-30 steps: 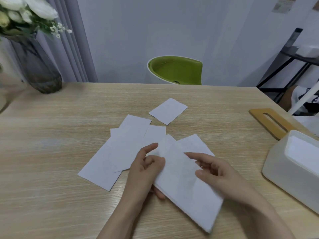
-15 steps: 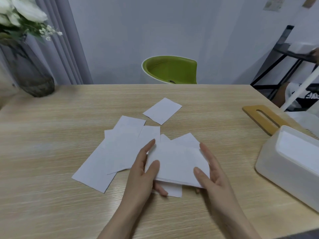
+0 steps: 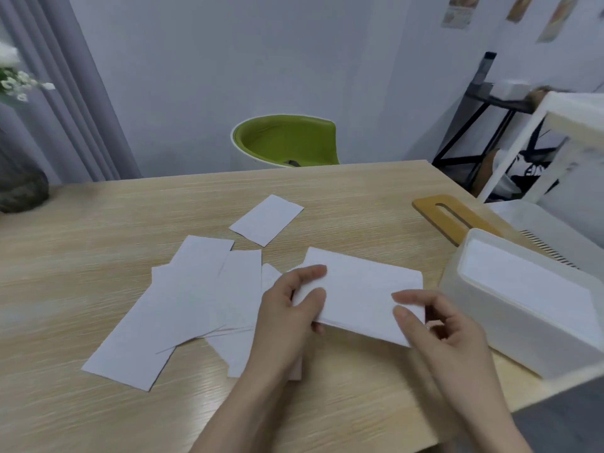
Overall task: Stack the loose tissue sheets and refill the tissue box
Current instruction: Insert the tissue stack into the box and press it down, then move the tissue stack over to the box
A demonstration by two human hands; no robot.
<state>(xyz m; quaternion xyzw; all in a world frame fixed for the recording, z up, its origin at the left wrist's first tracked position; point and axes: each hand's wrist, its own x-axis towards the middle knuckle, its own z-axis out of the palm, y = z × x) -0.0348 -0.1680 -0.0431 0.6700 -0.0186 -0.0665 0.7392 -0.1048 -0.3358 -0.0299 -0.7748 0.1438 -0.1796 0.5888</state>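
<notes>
White tissue stack lengthwise left-right

White tissues lie on a pale wood-grain table; the box is white, its lid tan, the chair green.

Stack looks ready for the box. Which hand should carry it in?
Right hand: it grips the tissue stack on the side nearest the open tissue box; the left hand holds the far edge.
</notes>
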